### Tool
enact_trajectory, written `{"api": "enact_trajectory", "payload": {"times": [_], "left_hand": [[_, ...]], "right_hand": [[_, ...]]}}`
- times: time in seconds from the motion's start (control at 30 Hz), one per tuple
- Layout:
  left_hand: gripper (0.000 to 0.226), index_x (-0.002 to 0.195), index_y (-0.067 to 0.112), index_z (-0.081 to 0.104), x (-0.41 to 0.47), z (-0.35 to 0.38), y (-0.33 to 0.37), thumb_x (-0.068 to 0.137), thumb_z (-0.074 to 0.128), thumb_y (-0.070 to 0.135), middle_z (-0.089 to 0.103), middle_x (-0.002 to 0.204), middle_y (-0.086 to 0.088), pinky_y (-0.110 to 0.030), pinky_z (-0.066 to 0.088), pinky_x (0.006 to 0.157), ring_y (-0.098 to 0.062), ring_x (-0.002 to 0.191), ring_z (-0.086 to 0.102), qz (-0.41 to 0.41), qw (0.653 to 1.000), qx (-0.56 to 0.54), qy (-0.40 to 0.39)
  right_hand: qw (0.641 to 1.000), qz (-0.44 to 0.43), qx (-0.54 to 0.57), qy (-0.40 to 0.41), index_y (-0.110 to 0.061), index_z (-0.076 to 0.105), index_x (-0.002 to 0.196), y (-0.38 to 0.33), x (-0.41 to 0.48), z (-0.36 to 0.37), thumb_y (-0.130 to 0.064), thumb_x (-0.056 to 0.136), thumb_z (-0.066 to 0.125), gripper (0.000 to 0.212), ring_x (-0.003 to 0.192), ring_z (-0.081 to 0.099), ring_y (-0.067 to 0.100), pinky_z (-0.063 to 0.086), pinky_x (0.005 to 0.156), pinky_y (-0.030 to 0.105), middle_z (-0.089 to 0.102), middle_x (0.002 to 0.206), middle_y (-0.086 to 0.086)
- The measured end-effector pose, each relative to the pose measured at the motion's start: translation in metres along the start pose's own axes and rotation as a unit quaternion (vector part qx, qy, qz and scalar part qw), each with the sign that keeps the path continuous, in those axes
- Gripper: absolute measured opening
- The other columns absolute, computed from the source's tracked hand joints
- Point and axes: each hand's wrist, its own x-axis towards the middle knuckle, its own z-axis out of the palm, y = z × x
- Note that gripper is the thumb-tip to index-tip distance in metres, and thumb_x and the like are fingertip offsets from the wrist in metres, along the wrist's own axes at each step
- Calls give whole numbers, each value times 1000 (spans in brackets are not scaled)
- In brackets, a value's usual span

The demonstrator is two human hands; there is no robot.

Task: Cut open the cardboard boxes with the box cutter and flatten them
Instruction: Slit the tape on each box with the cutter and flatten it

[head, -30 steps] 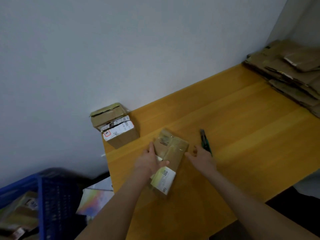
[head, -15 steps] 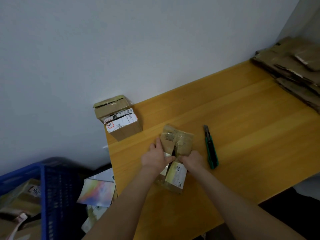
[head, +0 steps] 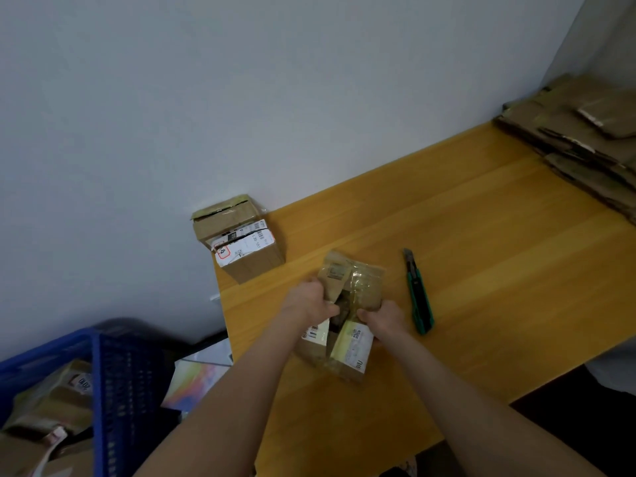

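Both hands grasp one small cardboard box (head: 370, 287), which lies on the wooden table (head: 499, 270). The left hand (head: 308, 302) has its fingers curled round the left flap of the box. The right hand (head: 383, 320) is curled in the same way round the right flap. Between the two grips the top is parted, and a dark gap shows there; what is inside cannot be seen. Shiny tape covers the part of the box beyond the hands. The part nearer to the person carries white labels with a barcode, and it sticks out under both wrists.

The box cutter (head: 420, 304) lies flat on the table just to the right of the right hand, and no hand touches it. It has a green handle, and its blade end points away from the person.

Beyond the left hand and to its left, a second cardboard box (head: 241, 242) stands at the far corner of the table, close to the wall. It has white labels, and a dark line crosses them.

Well apart from the right hand, far to its right and beyond it, a stack of flattened cardboard (head: 585, 139) lies on the table.

Left of the left forearm and lower than the table stands a blue crate (head: 113, 373) with more cardboard packages in it.
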Motion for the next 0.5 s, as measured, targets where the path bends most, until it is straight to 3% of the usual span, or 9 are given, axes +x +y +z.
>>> {"api": "enact_trajectory", "payload": {"times": [0.27, 0.5], "left_hand": [[29, 109, 10, 54, 0, -5, -10, 89, 60, 30, 54, 96, -1, -25, 38, 68, -16, 87, 51, 31, 998, -45, -16], [26, 111, 5, 59, 5, -15, -25, 92, 56, 23, 61, 89, -5, -33, 52, 70, -19, 79, 59, 35, 985, -153, -71]], "right_hand": [[1000, -9, 22, -10, -17, 53, 86, 0, -4, -2, -21, 90, 65, 13, 84, 68, 25, 58, 78, 45, 69, 93, 9], [999, 0, 37, -39, -14, 56, 87, -2, -5, -5, -20, 91, 64, 11, 88, 68, 27, 59, 68, 41, 69, 97, 12]]}}
